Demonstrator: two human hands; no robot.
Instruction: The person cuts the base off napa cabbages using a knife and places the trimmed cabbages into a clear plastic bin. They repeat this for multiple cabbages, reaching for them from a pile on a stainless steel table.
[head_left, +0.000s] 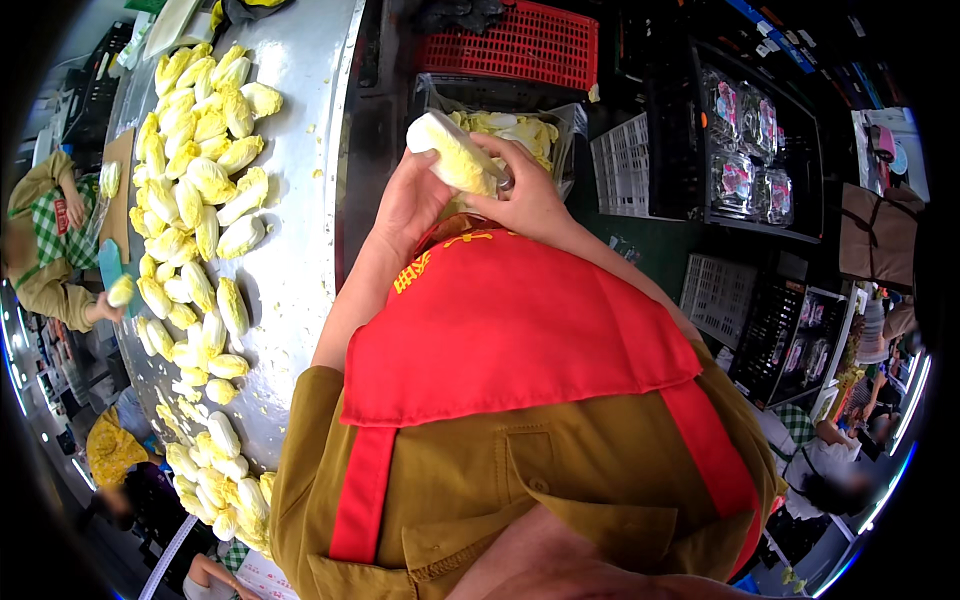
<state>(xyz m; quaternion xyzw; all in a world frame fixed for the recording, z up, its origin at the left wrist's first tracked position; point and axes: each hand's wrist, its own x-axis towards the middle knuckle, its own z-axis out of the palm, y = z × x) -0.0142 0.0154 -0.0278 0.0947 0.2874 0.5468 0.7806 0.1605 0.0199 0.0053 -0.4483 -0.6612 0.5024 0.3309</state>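
In front of my apron, a small napa cabbage (457, 157) with a white base and yellow leaves is held between both hands. My left hand (416, 187) grips it from the left, thumb on its side. At its leafy end, my right hand (523, 176) has its fingers curled around a small metal tool (505, 182). Most of that tool is hidden, so its exact kind is unclear. Beneath the hands, loose yellow cabbage leaves (536, 135) fill a crate lined with clear plastic (574, 124).
On my left, a metal table (300, 247) bears a long pile of napa cabbages (195, 187). A red plastic crate (517, 45) lies beyond the leaves. White crates (622, 169) and a black crate of clear packages (742, 150) stand right. Across the table, a person's hand (105, 307) holds a cabbage.
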